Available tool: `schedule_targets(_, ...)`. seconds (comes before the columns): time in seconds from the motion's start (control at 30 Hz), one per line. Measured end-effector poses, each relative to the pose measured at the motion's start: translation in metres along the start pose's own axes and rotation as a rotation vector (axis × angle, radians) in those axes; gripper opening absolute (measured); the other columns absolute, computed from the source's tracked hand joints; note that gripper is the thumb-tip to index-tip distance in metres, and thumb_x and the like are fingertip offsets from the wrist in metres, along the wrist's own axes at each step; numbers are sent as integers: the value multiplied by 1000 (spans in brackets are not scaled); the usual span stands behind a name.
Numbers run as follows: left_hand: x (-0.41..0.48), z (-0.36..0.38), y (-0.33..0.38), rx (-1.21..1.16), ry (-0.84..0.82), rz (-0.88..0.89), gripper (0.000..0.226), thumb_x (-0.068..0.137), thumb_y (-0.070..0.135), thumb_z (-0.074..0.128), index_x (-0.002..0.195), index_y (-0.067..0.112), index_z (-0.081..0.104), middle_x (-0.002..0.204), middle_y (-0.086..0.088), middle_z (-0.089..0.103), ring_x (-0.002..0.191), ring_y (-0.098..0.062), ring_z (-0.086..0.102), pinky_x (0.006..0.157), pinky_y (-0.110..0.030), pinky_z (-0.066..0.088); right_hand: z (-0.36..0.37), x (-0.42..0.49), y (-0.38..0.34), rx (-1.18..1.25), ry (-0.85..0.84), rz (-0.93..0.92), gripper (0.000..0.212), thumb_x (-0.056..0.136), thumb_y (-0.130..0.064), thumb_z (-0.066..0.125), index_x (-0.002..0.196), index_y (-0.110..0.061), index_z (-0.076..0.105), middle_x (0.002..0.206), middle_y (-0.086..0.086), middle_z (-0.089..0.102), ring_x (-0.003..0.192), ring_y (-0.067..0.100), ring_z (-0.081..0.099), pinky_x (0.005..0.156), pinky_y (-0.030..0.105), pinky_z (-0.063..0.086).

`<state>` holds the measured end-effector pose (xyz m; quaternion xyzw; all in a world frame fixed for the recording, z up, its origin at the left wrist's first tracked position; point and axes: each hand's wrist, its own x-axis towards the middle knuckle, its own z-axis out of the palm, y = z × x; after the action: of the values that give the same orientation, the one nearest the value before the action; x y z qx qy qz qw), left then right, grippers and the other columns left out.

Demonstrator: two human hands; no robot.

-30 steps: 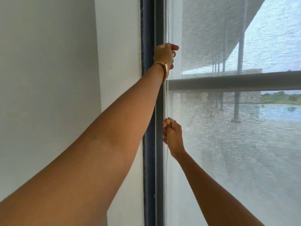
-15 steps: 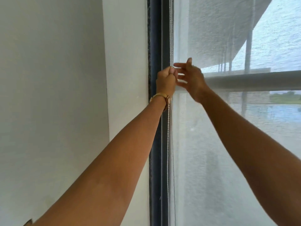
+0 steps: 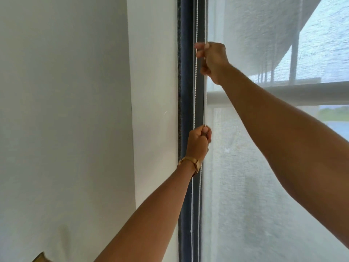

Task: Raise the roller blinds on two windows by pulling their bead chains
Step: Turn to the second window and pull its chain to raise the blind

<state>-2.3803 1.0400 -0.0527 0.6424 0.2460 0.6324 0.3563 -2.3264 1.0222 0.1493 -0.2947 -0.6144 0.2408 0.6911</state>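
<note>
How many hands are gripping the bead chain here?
2. The right hand grips the bead chain high up; the left hand grips it lower, beside the window frame.

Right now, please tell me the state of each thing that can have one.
Roller blind: lowered, covering the glass.
Bead chain: hanging in two strands, one gripped.
Right hand: closed on the chain, higher.
Left hand: closed on the chain, lower.

Both arms are bare all the way up, no sleeves anywhere. Only thing worn is a slim gold bangle (image 3: 189, 161) on the left wrist, lower middle of the frame, with a thin dark band tucked right beside it.
</note>
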Motion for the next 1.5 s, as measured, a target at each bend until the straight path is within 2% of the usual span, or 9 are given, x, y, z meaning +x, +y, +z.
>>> schedule_targets(0.23,-35,-13,-37,70,-203,-197,37,97,11,30,68,14,53,48,5,52,39,-5,43,37,-15,31,-6,-36,70,-125,57,-173,20,67,-10,25,59,-22,38,57,-5,39,52,7,34,49,22,26)
schedule_targets(0.33,-42,-22,-48,127,-262,-250,36,99,18,29,85,14,61,67,4,70,62,-11,66,57,-23,51,-8,-47,92,-91,28,-213,16,63,-7,26,59,-20,35,58,-2,36,53,7,32,47,17,26)
schedule_targets(0.7,58,-22,12,-20,178,-108,51,99,40,25,111,3,58,106,-15,68,95,-27,64,86,-41,53,-1,-58,127,-167,124,-248,24,69,6,31,61,-15,42,56,-1,41,53,9,39,48,16,32)
schedule_targets(0.9,102,-11,90,12,92,99,49,101,35,24,114,0,56,81,-3,65,71,-16,62,62,-20,51,7,-88,159,-168,181,-210,32,86,4,36,62,-16,41,57,-6,41,51,-1,38,50,9,32)
schedule_targets(1.03,115,-4,125,-31,19,68,39,101,27,27,104,2,57,77,-8,66,49,-14,61,48,-25,49,7,-111,185,-157,165,-187,38,84,5,34,61,-23,41,59,-6,42,57,5,37,55,22,31)
schedule_targets(1.13,113,-2,132,-52,66,22,34,99,15,28,105,1,58,71,-5,61,37,-8,45,37,-19,35,1,-130,199,-159,161,-171,34,87,10,33,63,-13,42,58,-9,38,51,1,37,51,11,26)
schedule_targets(1.3,98,-2,110,-53,101,135,37,86,-5,23,65,13,48,54,0,34,37,-5,27,36,-16,21,-3,-150,209,-66,43,-100,37,95,1,32,64,-16,42,61,-2,41,51,3,33,48,13,28)
schedule_targets(1.4,93,-4,104,-71,129,159,38,85,-6,20,60,15,39,54,-1,30,36,-5,24,36,-15,18,-10,-151,204,22,-109,65,33,101,-14,33,80,-12,58,66,5,55,53,7,46,48,20,35)
schedule_targets(1.5,86,-9,99,-88,123,139,37,86,-5,20,61,16,38,55,-1,28,38,-6,22,38,-16,14,-22,-133,190,65,-139,152,40,102,-30,26,103,-9,60,90,5,66,78,16,61,67,25,49)
